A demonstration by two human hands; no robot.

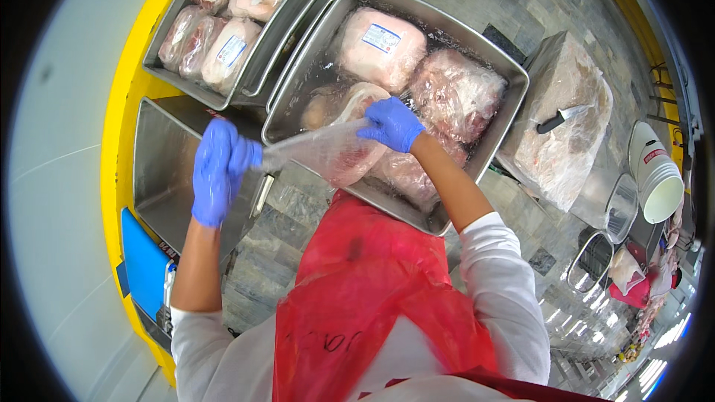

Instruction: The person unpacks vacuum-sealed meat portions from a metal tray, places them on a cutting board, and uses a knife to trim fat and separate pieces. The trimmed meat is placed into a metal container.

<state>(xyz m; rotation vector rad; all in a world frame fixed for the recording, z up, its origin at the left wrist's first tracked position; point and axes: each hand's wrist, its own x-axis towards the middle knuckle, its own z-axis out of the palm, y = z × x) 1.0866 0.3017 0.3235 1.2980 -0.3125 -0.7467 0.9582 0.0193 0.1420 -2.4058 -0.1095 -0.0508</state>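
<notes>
Both my hands wear blue gloves. My left hand (pixel 218 171) is closed on the gathered end of a clear plastic bag (pixel 311 150), which stretches taut toward the right. My right hand (pixel 392 124) has its fingers closed on the same bag, beside the pale cut of meat (pixel 360 160) that the bag is around. This cut lies at the near left of a metal tub (pixel 518 74). Around it in the tub are a labelled wrapped cut (pixel 381 48) at the back, a darker wrapped cut (pixel 456 93) on the right and another wrapped piece (pixel 406 179) in front.
A second metal tub (pixel 242 100) at the far left holds several wrapped cuts. Below it stands another metal bin (pixel 167 171). To the right, a knife (pixel 557 120) rests on a plastic-covered block (pixel 532 152). White buckets (pixel 659 186) stand farther right, and a blue board (pixel 145 260) at the left.
</notes>
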